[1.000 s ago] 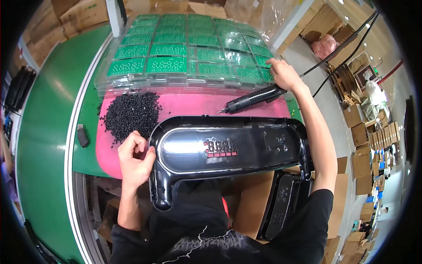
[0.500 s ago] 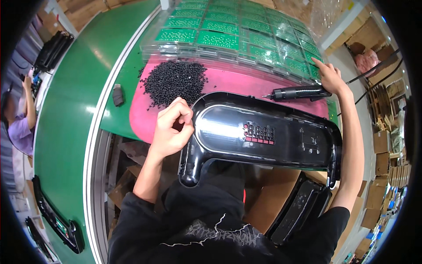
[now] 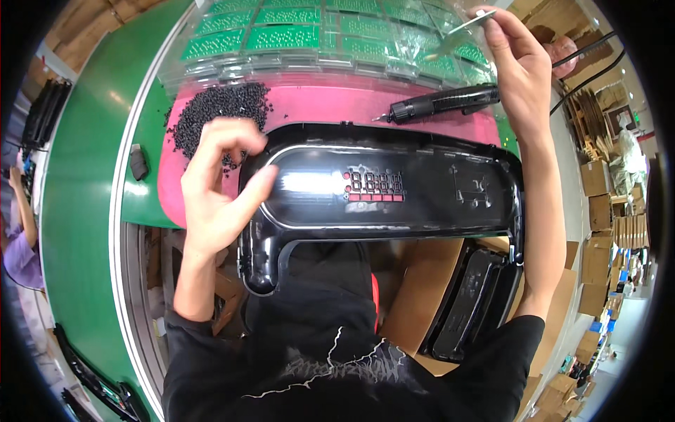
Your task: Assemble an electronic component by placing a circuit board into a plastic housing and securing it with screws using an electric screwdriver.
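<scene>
A glossy black plastic housing (image 3: 309, 200) lies across the front of the pink mat (image 3: 316, 98), its hollow side up, showing digit-shaped cut-outs. My left hand (image 3: 218, 190) is at its left end, thumb and fingers apart in a curve with nothing visible between them; the thumb overlaps the housing's edge. Up at the right, my right hand (image 3: 520, 70) pinches a thin circuit board (image 3: 460, 35), seen nearly edge-on, above the clear trays of green circuit boards (image 3: 285, 35). Below that hand lies a black electric screwdriver (image 3: 443, 104), bit pointing left.
Small black screws (image 3: 218, 109) are heaped on the mat's left. A small dark object (image 3: 138, 162) lies left of the mat. Further left runs a green conveyor (image 3: 84, 211) with another black housing. A carton (image 3: 415, 302) holding black housings stands below, right of my lap.
My right hand has lifted a circuit board from the trays. My left hand's fingers have spread from a closed curl. The whole view has shifted, so the bench things appear further left.
</scene>
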`<state>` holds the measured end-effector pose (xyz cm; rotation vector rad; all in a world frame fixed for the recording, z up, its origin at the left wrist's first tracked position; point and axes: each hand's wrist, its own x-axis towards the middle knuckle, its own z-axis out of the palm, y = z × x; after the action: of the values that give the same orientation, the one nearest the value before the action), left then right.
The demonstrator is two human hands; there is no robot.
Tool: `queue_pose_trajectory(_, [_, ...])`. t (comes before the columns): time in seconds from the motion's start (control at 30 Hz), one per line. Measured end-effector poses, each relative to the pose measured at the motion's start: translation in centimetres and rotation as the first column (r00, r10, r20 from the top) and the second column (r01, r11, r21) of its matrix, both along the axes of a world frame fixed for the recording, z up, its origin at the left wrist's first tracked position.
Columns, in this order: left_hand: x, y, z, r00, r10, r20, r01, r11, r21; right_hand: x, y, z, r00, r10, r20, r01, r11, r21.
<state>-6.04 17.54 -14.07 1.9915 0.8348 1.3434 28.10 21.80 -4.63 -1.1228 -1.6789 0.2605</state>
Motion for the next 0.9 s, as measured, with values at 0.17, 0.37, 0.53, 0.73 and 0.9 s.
queue_pose_trajectory(0.17, [3.9,0.3,3.5,0.892,-0.434,0.128,0.452,0.858,-0.242,-8.4,-5.3,-0.2,0.755,0.598,-0.269,-0.642,0.756,-0.125])
queue_pose_trajectory(0.37, [3.9,0.6,3.8,0.867,-0.478,0.138,0.497,0.814,-0.302,-6.9,-8.1,0.1,0.965,0.22,-0.139,-0.251,0.929,-0.272])
queue_pose_trajectory(0.53, [3.1,-0.2,4.1,0.805,-0.283,-0.521,0.355,0.934,0.042,-5.2,-11.6,-2.1,0.969,0.246,0.014,-0.201,0.822,-0.533])
queue_pose_trajectory(0.73, [4.3,-2.3,4.0,0.729,-0.401,-0.555,0.454,0.89,-0.047,-4.5,-15.0,-4.9,0.968,0.242,0.07,-0.131,0.721,-0.68])
queue_pose_trajectory(0.9, [4.5,-1.7,3.3,0.771,-0.389,-0.505,0.438,0.899,-0.023,-2.6,-15.3,-5.0,0.958,0.183,-0.221,-0.287,0.555,-0.781])
